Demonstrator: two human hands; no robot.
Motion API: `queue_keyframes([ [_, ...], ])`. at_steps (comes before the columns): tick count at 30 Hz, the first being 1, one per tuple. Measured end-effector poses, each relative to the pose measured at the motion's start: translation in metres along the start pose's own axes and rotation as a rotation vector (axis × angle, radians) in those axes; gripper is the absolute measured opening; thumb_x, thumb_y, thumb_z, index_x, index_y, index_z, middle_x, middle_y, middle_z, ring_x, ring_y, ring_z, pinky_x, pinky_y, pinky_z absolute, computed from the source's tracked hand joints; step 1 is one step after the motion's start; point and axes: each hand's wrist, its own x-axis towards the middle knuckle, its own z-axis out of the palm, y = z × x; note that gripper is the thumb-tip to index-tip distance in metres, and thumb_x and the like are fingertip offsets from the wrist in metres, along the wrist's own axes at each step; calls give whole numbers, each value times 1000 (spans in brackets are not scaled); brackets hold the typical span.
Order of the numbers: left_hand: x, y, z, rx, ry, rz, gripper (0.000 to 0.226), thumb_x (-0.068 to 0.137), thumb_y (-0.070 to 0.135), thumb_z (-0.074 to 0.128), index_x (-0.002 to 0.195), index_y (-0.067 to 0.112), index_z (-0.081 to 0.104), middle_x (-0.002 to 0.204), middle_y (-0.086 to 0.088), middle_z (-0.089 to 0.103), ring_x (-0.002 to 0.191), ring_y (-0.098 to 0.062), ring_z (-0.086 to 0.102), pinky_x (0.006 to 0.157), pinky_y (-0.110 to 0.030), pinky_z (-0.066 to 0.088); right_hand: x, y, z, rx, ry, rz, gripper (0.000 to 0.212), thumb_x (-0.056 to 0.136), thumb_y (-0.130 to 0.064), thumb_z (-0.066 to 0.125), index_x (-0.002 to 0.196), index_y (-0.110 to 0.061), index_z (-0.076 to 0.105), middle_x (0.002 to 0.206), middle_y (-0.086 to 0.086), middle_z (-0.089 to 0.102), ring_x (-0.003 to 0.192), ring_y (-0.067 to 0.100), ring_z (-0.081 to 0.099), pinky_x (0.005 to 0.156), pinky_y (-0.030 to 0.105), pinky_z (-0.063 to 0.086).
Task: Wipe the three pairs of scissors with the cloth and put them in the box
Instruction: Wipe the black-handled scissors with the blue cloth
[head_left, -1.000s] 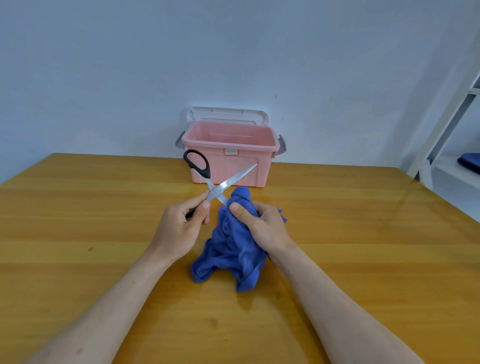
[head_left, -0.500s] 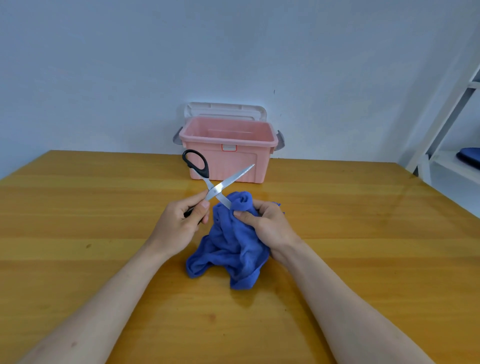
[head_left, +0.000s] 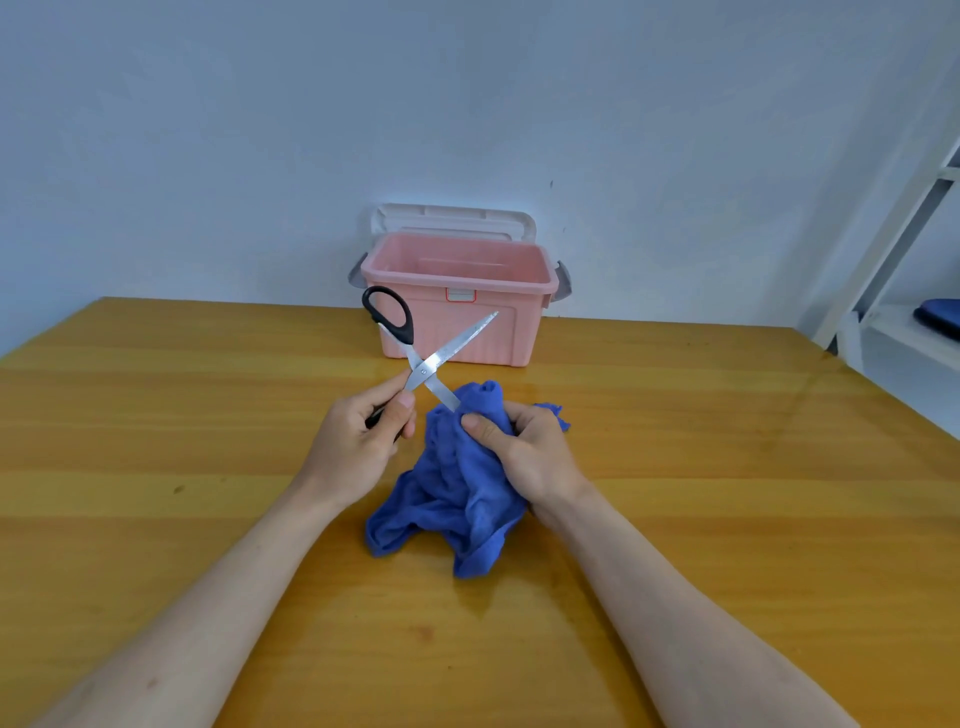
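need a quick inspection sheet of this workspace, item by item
surface: wooden table, glossy, a few small dark marks
job's things: one pair of scissors open in an X, one blade going into the blue cloth; cloth hangs down to the table; pink box at the far edge, open, lid standing behind it; the other two pairs not seen
clutter: nothing seen
hands: left hand grips the lower scissor handle; right hand grips the cloth around the blade
cables: nothing seen
surroundings: plain pale wall; white shelf frame at right with a blue item on it
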Motion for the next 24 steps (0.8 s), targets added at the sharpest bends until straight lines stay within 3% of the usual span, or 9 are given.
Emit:
queue_keyframes([
  [3,-1,2,1,-3,-24,27,32,103,14,44,106,38,64,64,6,47,47,-9,31,45,-18,30,0,-1,-2,89,-46,11,11,94,-5,62,87,-8,70,73,-3,71,72,10,69,66,22,53],
  [9,-1,5,1,17,23,64,28,101,19,47,111,40,62,64,9,51,52,-12,35,50,-17,34,4,-5,-7,-47,7,-20,8,90,-11,69,83,-9,70,74,2,71,71,11,69,65,24,56],
  [13,-2,3,-2,27,40,67,26,102,18,46,105,32,67,63,9,49,51,-12,34,48,-21,33,4,-7,-7,-159,18,-17,38,89,-28,72,89,9,64,76,23,65,69,20,63,65,38,55],
  [16,-1,3,-1,11,65,33,25,102,15,45,102,30,66,62,9,48,50,-10,33,47,-22,32,1,-8,-6,-223,5,-40,44,90,-33,70,69,2,56,61,8,53,57,16,52,53,28,43],
  [18,0,3,2,-9,66,14,26,102,15,44,113,26,65,63,7,48,50,-9,32,46,-21,31,0,-7,-7,-208,-6,-38,40,91,-30,69,62,-8,54,55,-2,52,52,11,50,51,22,42],
  [21,3,0,3,-59,100,-49,34,103,16,44,134,15,56,64,4,46,50,-7,31,45,-18,31,-1,-4,-5,-99,-42,-30,24,94,-16,65,71,-13,63,58,-10,61,57,4,60,56,18,48],
  [24,3,-1,1,-66,94,-63,36,103,17,43,136,13,55,67,0,45,50,-8,30,44,-18,30,-1,-2,-3,-42,-44,-28,16,94,-9,64,79,-13,67,64,-9,66,63,5,64,60,18,50],
])
